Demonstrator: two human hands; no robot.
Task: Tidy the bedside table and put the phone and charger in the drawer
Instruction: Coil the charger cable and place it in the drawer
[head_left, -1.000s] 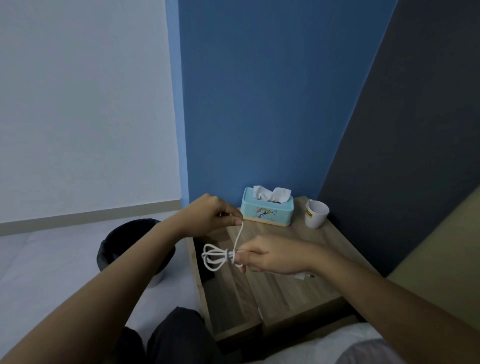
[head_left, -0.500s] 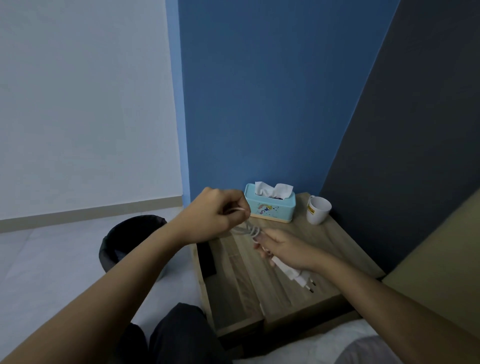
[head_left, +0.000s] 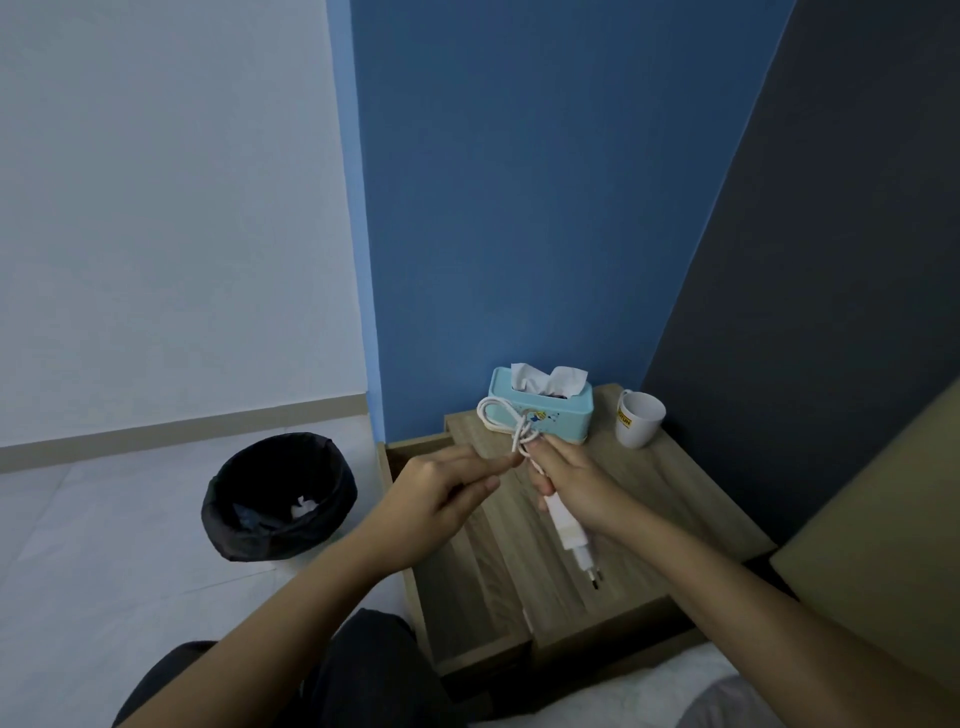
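Note:
Both hands hold a white charger above the wooden bedside table (head_left: 670, 499). My right hand (head_left: 571, 483) grips the charger's plug block (head_left: 570, 535), whose two prongs point down toward me. The white cable (head_left: 501, 418) is looped in a bundle above my fingers. My left hand (head_left: 441, 493) pinches the loose end of the cable next to the bundle. The drawer (head_left: 467, 587) stands pulled out on the table's left side below my hands. No phone is in view.
A light blue tissue box (head_left: 561, 415) and a white mug (head_left: 639, 426) stand at the back of the table against the blue wall. A black-lined waste bin (head_left: 278, 496) with a scrap inside sits on the floor to the left. Bed edge at lower right.
The cable bundle has turned from pointing left to standing up above my right hand. My left hand came down from above and now pinches the cable end beside it.

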